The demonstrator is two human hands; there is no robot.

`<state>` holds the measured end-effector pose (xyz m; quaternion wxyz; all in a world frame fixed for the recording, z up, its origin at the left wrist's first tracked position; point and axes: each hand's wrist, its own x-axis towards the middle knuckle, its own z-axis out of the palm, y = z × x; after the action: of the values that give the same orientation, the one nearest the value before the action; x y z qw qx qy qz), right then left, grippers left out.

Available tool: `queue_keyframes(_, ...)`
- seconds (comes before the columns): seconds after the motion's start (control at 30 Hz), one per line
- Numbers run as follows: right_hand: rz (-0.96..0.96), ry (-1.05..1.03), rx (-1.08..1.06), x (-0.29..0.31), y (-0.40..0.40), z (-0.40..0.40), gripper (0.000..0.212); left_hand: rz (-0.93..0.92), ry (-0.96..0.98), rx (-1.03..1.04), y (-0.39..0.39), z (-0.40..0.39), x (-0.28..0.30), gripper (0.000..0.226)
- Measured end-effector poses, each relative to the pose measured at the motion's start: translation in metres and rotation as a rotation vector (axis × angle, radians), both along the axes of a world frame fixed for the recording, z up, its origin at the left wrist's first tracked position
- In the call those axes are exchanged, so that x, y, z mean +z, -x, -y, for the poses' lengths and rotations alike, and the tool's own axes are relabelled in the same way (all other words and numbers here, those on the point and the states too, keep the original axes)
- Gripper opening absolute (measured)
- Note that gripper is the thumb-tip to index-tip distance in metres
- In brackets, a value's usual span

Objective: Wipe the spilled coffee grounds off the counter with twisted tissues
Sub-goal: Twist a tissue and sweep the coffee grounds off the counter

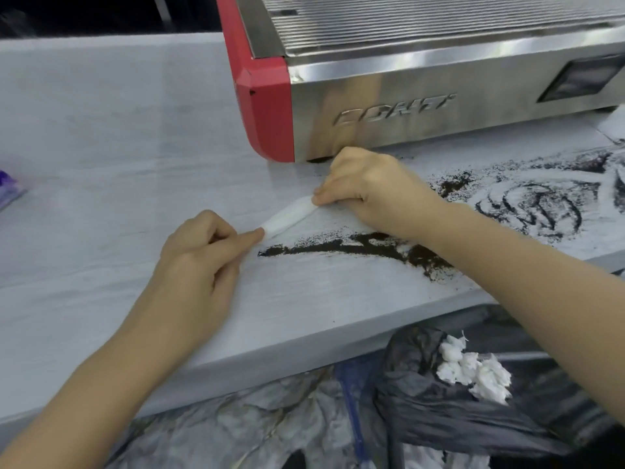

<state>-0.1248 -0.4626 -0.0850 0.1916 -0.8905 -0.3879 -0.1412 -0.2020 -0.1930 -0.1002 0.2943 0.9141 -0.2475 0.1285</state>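
Observation:
A white tissue twisted into a roll lies on the pale grey counter, just beyond a dark streak of coffee grounds. My left hand pinches the roll's near left end with thumb and forefinger. My right hand pinches its far right end, fingers curled. More smeared grounds spread across the counter to the right, partly hidden behind my right forearm.
A steel espresso machine with a red corner stands at the back, close behind my right hand. Below the counter edge a black bin bag holds crumpled white tissues. A purple packet lies at the far left.

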Motion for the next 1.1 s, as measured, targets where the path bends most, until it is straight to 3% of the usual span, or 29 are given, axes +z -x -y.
queue_keyframes(0.27,0.048,0.104,0.158,0.008,-0.013,0.022,0.027,-0.051,0.091,0.210,0.050,0.067,0.001,0.034)
queue_keyframes(0.53,0.058,0.100,0.226,0.013,-0.011,0.081,0.017,-0.025,0.098,0.364,0.062,0.151,-0.005,0.028)
queue_keyframes(0.83,0.069,0.054,0.211,0.010,-0.018,0.153,0.035,0.020,0.071,0.373,0.066,0.239,-0.006,0.035)
queue_keyframes(1.1,0.018,0.027,0.165,0.012,-0.018,0.210,0.031,0.005,0.048,0.318,0.061,0.295,-0.003,0.036)
